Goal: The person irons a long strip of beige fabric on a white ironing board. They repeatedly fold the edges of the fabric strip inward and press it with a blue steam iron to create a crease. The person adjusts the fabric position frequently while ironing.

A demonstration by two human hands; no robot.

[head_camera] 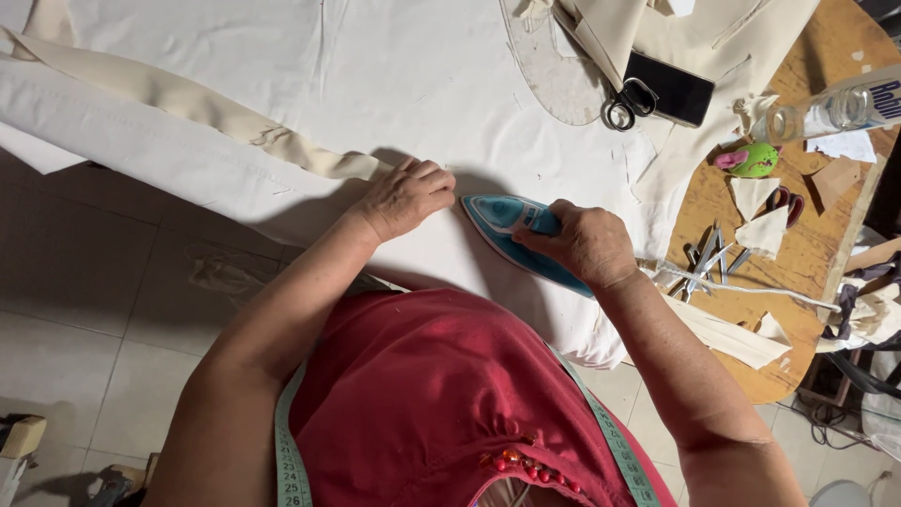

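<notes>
Iron: I see a blue and white iron [511, 228] lying flat on the white cloth [394, 84], its pointed tip toward my left hand.
Right hand: my right hand [584, 242] is wrapped around the iron's handle, fingers curled tight over it, so the handle is hidden under them.
Left hand: my left hand [405, 195] rests on the cloth just beside the iron's tip, not touching it; the fingers are bent and pressed together, knuckles up, on the end of a beige fabric strip [188, 99].
Strip: it runs from under those fingers away to the far left across the cloth.
Cord: a pale cord [741, 286] leads from the iron's rear over the wooden table [817, 253].
Beyond: 1 pair of scissors [627, 105] sits beside a black phone [671, 89]; a clear bottle [831, 111] and a green pincushion [754, 160] lie further right.
Me: a measuring tape [615, 441] hangs around my neck over a red top.
</notes>
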